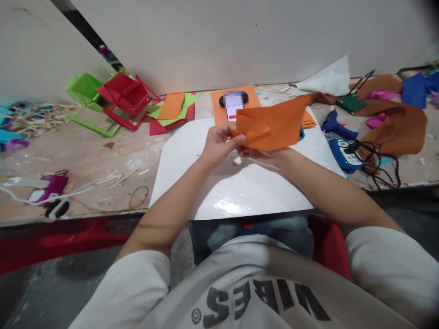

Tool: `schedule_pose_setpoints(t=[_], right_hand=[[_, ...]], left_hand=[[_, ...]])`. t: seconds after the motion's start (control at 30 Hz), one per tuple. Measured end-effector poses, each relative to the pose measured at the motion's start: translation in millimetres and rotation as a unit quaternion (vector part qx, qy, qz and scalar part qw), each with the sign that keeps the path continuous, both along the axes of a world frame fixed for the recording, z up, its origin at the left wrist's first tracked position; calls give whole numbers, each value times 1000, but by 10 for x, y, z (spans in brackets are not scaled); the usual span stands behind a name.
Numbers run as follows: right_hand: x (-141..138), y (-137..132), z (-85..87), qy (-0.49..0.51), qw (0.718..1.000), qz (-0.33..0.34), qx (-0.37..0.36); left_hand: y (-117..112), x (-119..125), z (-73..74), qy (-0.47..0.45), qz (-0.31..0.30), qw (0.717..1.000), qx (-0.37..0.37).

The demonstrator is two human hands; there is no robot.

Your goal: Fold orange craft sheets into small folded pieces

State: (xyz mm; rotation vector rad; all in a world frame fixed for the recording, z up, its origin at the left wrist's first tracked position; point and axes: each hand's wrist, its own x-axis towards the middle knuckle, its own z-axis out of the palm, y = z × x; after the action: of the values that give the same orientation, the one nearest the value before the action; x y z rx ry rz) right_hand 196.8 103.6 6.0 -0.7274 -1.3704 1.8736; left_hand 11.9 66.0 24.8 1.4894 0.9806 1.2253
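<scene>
Over the white board point(233, 192) is the orange sheet point(274, 125), long axis running left to right, upper right corner pointing away and rightward. The left hand point(221, 142) pinches its lower left between thumb and fingers; the right hand point(269, 157) is under the lower edge, its closure hidden.

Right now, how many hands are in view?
2: the left hand at the lower left corner of the orange sheet, the right hand at its lower edge, partly hidden.
</scene>
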Motion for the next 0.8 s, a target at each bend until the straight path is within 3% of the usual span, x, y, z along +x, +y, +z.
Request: schedule_pose_setpoints(t=[0.17, 0.27, 0.3, 0.4, 0.47, 0.53, 0.67, 0.8], right_hand=[[521, 467, 263, 18, 975, -218, 35], [879, 650, 498, 29, 920, -377, 98], [939, 627, 564, 5, 894, -418, 161], [892, 339, 680, -42, 825, -400, 396], [743, 97, 693, -102, 794, -316, 510], [602, -68, 673, -170, 768, -235, 571], [514, -93, 587, -197, 757, -184, 596], [549, 8, 497, -198, 792, -205, 539]], left_hand=[[71, -62, 15, 20, 113, 989, 88], [48, -94, 19, 47, 161, 980, 106], [30, -99, 23, 55, 168, 979, 105], [-28, -100, 41, 81, 164, 976, 122], [-55, -96, 48, 95, 154, 973, 144], [-68, -95, 46, 104, 147, 972, 149], [-72, -109, 22, 100, 140, 974, 145], [-86, -117, 30, 114, 149, 967, 174]])
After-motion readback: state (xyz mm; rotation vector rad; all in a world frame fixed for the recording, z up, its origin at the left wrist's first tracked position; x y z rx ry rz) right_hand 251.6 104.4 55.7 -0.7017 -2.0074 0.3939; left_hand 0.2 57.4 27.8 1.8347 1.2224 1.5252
